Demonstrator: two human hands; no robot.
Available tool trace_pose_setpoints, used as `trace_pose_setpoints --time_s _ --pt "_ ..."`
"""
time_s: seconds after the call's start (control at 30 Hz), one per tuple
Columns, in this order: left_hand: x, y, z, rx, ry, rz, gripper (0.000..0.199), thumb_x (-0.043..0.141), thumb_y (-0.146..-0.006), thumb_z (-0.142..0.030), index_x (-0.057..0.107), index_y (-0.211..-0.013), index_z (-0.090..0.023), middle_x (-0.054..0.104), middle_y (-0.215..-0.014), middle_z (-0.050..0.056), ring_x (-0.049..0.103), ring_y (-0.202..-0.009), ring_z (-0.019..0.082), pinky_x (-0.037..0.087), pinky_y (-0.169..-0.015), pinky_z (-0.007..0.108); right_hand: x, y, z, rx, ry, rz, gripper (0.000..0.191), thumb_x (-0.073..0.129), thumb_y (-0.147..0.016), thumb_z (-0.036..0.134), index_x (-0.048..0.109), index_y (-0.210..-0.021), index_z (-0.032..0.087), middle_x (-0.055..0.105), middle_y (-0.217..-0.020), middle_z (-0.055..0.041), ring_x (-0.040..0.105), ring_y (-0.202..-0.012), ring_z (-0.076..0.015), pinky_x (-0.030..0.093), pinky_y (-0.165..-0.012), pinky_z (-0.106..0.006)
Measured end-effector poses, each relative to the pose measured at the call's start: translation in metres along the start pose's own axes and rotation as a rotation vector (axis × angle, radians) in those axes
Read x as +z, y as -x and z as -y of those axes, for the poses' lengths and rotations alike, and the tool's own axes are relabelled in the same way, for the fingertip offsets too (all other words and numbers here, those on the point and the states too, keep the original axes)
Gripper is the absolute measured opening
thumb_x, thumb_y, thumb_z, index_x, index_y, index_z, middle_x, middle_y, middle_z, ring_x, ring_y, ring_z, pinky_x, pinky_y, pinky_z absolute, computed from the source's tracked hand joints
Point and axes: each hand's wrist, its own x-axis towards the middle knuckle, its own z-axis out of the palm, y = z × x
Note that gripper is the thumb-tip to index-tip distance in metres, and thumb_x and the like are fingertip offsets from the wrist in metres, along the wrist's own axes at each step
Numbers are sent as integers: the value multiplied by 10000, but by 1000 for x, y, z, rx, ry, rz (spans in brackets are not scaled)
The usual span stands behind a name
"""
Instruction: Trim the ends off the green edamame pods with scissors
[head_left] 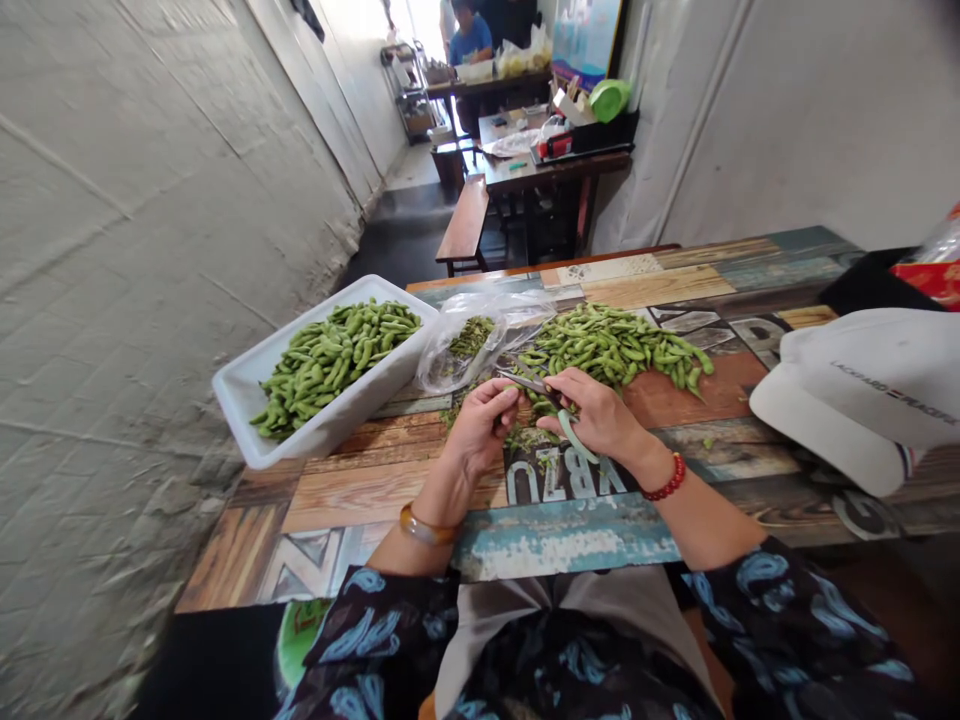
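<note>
Near the wooden table edge [570, 548], the right hand [598, 412] is holding green-handled scissors [536, 384], the left hand [478, 415] pinching something green [512, 390]. A white plastic tub [253, 453] is holding green pods [341, 352].

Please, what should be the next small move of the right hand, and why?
Probably the right hand should close the scissors to snip the end of the pod. The left hand seems to pinch this small green piece right by the blades, and small green scraps in the plastic bag suggest trimming.
</note>
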Motion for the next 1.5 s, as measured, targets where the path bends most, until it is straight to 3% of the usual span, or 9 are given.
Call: trace_pose_setpoints --time_s 0.43,0.53,0.7,0.87,0.97,1.03,1.23,1.33,1.5 --pt "-5 -5 -6 12 58 -19 312 820 -656 -273 569 -791 -147 525 -654 -51 374 -455 7 219 -386 118 -7 0 4 16 103 70 325 700 -873 340 624 -1157 204 651 -939 -66 625 -788 -199 524 -708 -308" --pt "-5 -4 -10 19 85 -25 283 781 -679 -274 562 -809 -152 570 -733 -27 439 -505 26 262 -394 126 -9 0 0 39 94 7 343 695 -874 377 629 -1168 212 660 -963 -77 639 -799 -209 542 -728 -327" --pt "-4 -4 -11 -30 92 89 273 732 -715 -329 514 -743 -168 583 -770 -4 501 -562 65 275 -396 147 -14 -4 -11 95 121 -196 393 678 -866 481 644 -1149 210 670 -951 -91 651 -851 -241 553 -791 -368" --pt "1 -13 3 54 -326 79 210 723 -763 -342 687 -863 -162 507 -597 -32 353 -450 57 201 -415 176 -18 -6 -17 118 103 -259 427 646 -875 526 662 -1145 195 684 -960 -102 669 -880 -248 553 -807 -377" --pt "9 -20 13 281 -705 58 77 731 -751 -237 754 -792 -177 598 -652 25 500 -591 119 342 -551 211 -17 -6 -17 124 96 -246 412 657 -875 506 668 -1140 190 690 -958 -100 673 -876 -244 555 -805 -377" --pt "17 -22 18 398 -899 47 47 739 -730 -175 763 -747 -212 615 -693 42 543 -677 161 360 -620 239 -15 -6 -16 129 91 -240 404 669 -871 488 666 -1146 191 694 -977 -104 674 -908 -250 555 -833 -388" --pt "25 -20 24 449 -1222 18 113 702 -766 -159 712 -670 -219 516 -674 21 457 -602 145 294 -596 261 -12 -6 -17 121 83 -253 380 681 -869 446 660 -1143 185 695 -988 -108 674 -909 -256 558 -829 -397" --pt "13 -17 19 434 -1070 19 81 725 -719 -146 675 -670 -187 534 -660 8 464 -620 129 315 -599 236 -12 -7 -16 111 80 -258 368 688 -865 440 655 -1138 195 693 -976 -97 672 -893 -249 559 -818 -394" --pt "-1 -6 -1 141 -392 -26 287 764 -730 -386 580 -797 -177 431 -560 -77 291 -435 47 203 -442 186 -13 -6 -11 86 67 -271 379 705 -851 451 646 -1128 199 685 -945 -84 664 -880 -243 560 -808 -382"
